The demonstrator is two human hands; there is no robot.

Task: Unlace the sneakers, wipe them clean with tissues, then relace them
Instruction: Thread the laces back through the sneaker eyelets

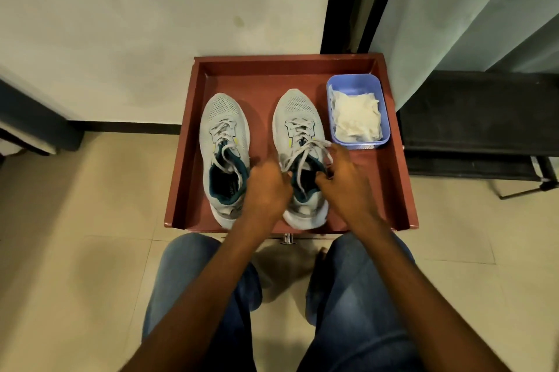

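Red tray [390, 178] holds right sneaker [299, 129], laces [305, 150] pinched by both hands [266, 187].

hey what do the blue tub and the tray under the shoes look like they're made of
Blue tub: probably moulded plastic, going by its thin walls, rounded corners and slight sheen. Tray: looks like painted or laminated wood, reddish brown, with thick square rims; metal can't be ruled out.

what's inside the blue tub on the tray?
The blue tub holds a loose pile of crumpled white tissues covering most of its floor. Anything beneath the pile is hidden.
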